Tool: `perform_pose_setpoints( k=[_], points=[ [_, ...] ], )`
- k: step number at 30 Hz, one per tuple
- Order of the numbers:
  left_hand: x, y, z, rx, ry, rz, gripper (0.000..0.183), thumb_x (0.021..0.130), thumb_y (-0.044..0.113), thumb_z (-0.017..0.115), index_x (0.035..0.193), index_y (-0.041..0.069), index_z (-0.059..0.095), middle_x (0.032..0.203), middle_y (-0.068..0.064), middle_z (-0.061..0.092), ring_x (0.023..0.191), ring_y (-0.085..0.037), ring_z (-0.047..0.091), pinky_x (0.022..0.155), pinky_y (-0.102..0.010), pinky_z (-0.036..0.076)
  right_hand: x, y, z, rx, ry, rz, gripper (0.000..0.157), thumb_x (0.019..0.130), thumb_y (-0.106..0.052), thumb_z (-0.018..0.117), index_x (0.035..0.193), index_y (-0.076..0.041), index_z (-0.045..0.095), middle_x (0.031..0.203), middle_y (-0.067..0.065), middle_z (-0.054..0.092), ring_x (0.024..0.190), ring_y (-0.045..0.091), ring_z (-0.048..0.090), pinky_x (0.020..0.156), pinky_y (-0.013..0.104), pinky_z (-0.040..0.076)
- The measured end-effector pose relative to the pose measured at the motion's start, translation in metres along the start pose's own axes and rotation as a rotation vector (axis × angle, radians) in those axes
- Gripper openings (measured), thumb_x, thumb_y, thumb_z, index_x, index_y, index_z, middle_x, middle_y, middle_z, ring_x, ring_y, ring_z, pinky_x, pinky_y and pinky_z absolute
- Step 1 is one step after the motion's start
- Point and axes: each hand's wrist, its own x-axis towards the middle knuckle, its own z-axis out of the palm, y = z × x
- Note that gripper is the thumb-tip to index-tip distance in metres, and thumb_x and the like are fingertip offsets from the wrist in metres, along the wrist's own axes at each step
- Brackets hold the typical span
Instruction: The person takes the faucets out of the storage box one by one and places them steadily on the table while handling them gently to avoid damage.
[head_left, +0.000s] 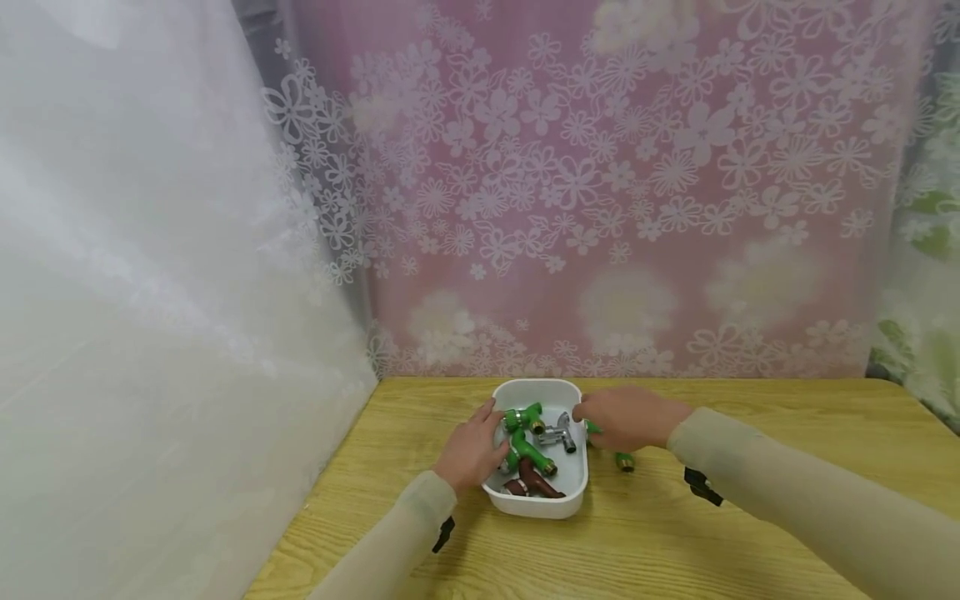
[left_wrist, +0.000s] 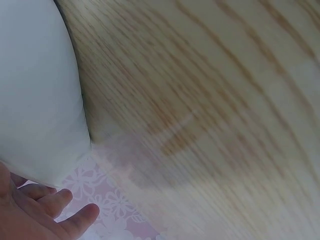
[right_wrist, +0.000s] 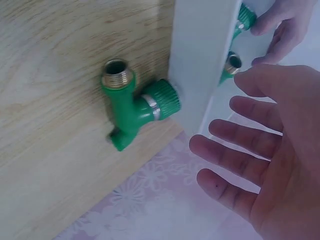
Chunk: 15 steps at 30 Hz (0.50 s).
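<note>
A white tub (head_left: 573,502) on the table holds two green plastic taps (head_left: 527,450), a chrome tap (head_left: 557,435) and a brown tap (head_left: 538,481). My left hand (head_left: 471,450) is at its left rim, thumb reaching over the inside near the green taps; the left wrist view shows relaxed, spread fingers (left_wrist: 72,220) beyond the tub's edge. Over the right rim is my right hand (head_left: 630,417), its fingers spread and nothing between them. Beside the tub's right wall lies another green tap (right_wrist: 131,111) with a brass threaded end, partly hidden by the right hand in the head view.
The wood-grain table (head_left: 675,542) runs to a pink flowered curtain (head_left: 600,208) at its back edge. White sheeting (head_left: 165,292) hangs along the left side. A dark strap-like piece (head_left: 703,486) hangs beneath the right sleeve.
</note>
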Motion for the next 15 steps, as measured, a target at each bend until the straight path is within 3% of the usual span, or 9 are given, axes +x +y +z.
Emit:
perform_pose_setpoints(
  k=[7, 15],
  points=[
    [0.000, -0.001, 0.000, -0.009, -0.005, -0.001, 0.053, 0.102, 0.039, 0.055, 0.149, 0.015, 0.048, 0.165, -0.010, 0.029, 0.140, -0.029, 0.048, 0.110, -0.049, 0.045, 0.005, -0.014, -0.011, -0.037, -0.027, -0.030, 0.028, 0.093, -0.026, 0.071, 0.120, -0.017, 0.071, 0.108, 0.000, 0.071, 0.087, 0.009, 0.065, 0.067, 0.030, 0.055],
    [0.000, -0.001, 0.001, -0.010, 0.004, -0.003, 0.053, 0.101, 0.039, 0.056, 0.148, 0.015, 0.049, 0.164, -0.010, 0.030, 0.139, -0.031, 0.049, 0.109, -0.050, 0.046, 0.017, -0.026, -0.011, -0.061, -0.080, -0.042, 0.024, 0.093, -0.029, 0.071, 0.115, -0.021, 0.072, 0.100, -0.004, 0.071, 0.080, 0.007, 0.063, 0.072, 0.031, 0.056]
  ],
)
